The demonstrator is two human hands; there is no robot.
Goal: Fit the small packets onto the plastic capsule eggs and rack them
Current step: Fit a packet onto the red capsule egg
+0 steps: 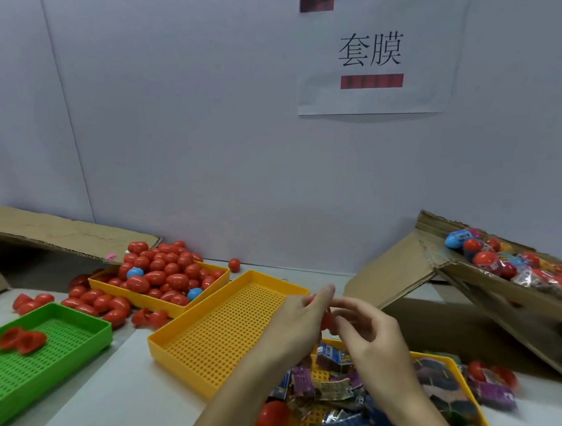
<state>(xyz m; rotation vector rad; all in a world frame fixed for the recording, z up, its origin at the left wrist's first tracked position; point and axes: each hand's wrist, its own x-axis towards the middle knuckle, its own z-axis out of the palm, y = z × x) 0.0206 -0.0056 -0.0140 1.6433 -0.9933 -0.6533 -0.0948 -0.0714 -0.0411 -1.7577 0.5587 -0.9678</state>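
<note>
A red egg (326,318) is pinched between the left hand (301,320) and right hand (364,335), above the empty yellow tray (228,330). It is judged light, hard and slippery, best gripped round its middle; the packets (339,418), thin and crinkly, are better taken by their edges.

A pale lavender-grey wall (179,119) is filling most of the view, evenly lit. A white paper sign (378,55) with two black characters and two red strips is hanging on it, upper right. Below, a light grey bench (129,379) is running up to meet the wall.
</note>
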